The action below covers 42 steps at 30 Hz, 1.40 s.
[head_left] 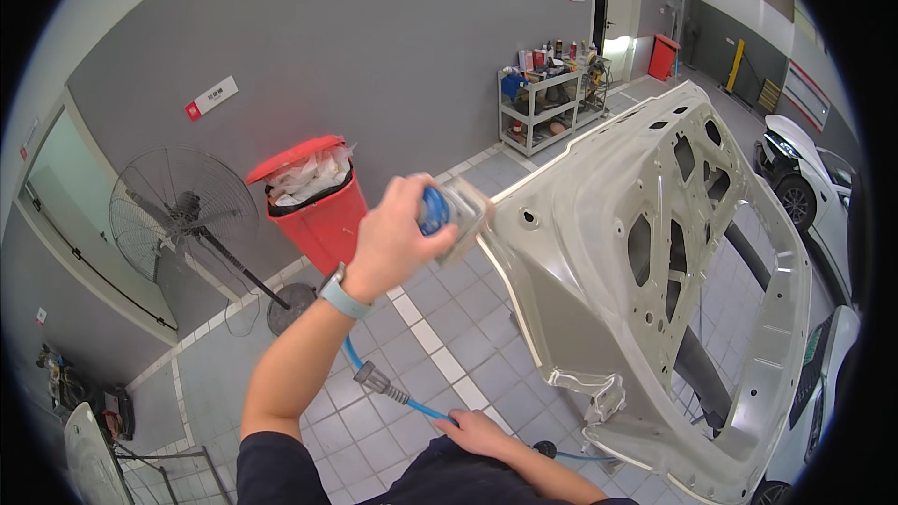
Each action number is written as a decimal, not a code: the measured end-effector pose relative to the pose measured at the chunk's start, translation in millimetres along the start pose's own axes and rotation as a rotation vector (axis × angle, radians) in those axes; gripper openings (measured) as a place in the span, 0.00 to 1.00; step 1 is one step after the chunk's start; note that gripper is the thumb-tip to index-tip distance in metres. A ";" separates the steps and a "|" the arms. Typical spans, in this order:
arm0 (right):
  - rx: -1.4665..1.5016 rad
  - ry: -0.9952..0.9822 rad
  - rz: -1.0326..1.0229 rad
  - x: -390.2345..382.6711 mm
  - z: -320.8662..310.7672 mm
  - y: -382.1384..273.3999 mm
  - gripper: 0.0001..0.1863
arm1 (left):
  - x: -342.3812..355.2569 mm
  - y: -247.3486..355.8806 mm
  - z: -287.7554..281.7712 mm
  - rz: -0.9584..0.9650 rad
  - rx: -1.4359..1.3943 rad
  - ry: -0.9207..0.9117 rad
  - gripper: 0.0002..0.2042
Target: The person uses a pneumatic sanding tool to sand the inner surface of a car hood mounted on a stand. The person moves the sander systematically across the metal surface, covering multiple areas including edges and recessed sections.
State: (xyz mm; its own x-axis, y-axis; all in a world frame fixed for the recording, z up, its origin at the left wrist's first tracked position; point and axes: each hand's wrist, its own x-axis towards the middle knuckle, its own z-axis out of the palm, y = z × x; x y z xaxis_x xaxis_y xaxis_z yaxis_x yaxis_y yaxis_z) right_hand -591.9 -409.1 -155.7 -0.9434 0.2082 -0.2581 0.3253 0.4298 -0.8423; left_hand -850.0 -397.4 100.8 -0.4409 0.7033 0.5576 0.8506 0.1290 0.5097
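Note:
My left hand [404,224] is wrapped round a palm sander [436,210] with a blue top and a flat greyish pad, slightly blurred. The pad is at the upper left corner of a beige car tailgate [571,234]; I cannot tell whether it touches the edge. A blue air hose [426,409] with a grey coupling [379,382] comes out from behind my left forearm. Lower down, my right hand [477,432] grips this hose in front of my body. The tailgate stands tilted, its inner side with several cutouts facing up.
A red bin [323,220] stuffed with plastic and a standing fan [187,210] stand by the grey wall. Farther back is a shelf cart [543,103] with bottles and tools. White cars [804,173] are beyond the tailgate. Another panel [94,454] rests on a stand at lower left.

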 end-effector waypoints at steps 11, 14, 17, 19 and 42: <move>-0.007 -0.023 -0.048 -15.4 -22.6 -18.1 0.29 | 30.8 -37.7 -15.8 -0.241 -0.149 -0.194 0.22; -0.024 -0.008 -0.019 -15.6 -34.2 -27.1 0.29 | 48.5 -45.4 -21.0 -0.238 -0.436 -0.368 0.21; -0.100 0.037 0.040 3.5 -47.4 -38.3 0.29 | 74.5 -52.2 -11.0 -0.181 -0.544 -0.542 0.20; -0.085 0.075 0.038 25.3 -55.7 -46.2 0.29 | 103.6 -64.3 -1.1 -0.128 -0.594 -0.656 0.20; -0.074 0.684 0.217 223.7 -90.1 -130.8 0.27 | 246.8 -84.4 91.0 1.039 -0.431 -1.071 0.27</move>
State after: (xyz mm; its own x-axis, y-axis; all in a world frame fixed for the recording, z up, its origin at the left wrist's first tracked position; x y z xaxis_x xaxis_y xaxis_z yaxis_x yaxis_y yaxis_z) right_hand -839.7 -339.6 -60.7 -0.6133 0.7887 -0.0414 0.5271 0.3697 -0.7652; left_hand -1004.5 -171.1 135.8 0.8332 0.5305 0.1564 0.4149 -0.7864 0.4576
